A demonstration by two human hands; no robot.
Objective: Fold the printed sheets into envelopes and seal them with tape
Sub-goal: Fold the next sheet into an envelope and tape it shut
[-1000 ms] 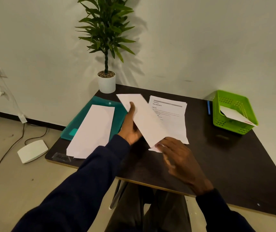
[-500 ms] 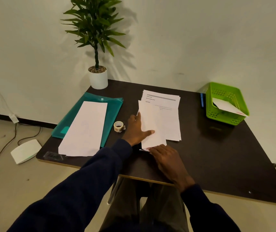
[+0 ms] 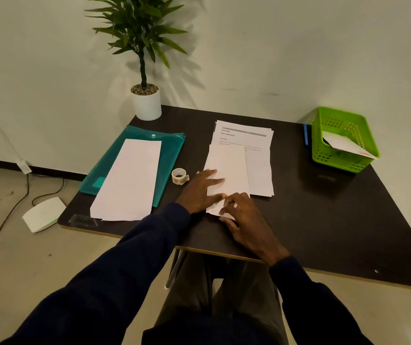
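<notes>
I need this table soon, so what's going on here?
A person at the dark table is working on a folded sheet. The left hand presses flat on it where it lies partly over the printed sheets, while the right hand seems to pinch its near end. The tape roll sits untouched beside the left hand, so sealing has not started.

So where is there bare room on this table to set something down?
The widest bare patch of the dark brown table lies between the stack of printed sheets and the green plastic basket. Crowded leftward: teal plastic folder, tape roll, left hand and right hand on the folded white sheet.
</notes>
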